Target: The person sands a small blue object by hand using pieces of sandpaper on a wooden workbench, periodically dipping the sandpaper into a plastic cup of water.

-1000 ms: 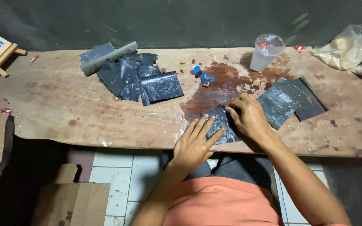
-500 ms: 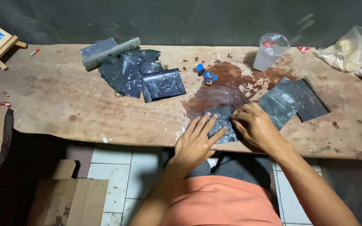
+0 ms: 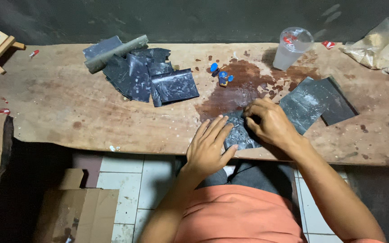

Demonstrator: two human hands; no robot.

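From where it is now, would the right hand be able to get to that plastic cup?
Probably yes: the right hand lies on a dark sheet at the bench's front edge, and only bare stained wood lies between it and the cup.

A single head-worn camera looks steeply down, fairly close, over the wooden bench [image 3: 91,117] toward the dark wall [image 3: 203,18].

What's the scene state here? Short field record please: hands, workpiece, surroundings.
left hand: flat, palm down, pressing the near edge of a dark sheet
right hand: fingers curled on the same sheet's right side
dark sheet: crumpled, at the table's front edge
table: worn wood, dark stain at the middle
sheet pile: far left, grey roll on it
flat sheets: right of the hands
plastic cup: upright, far side
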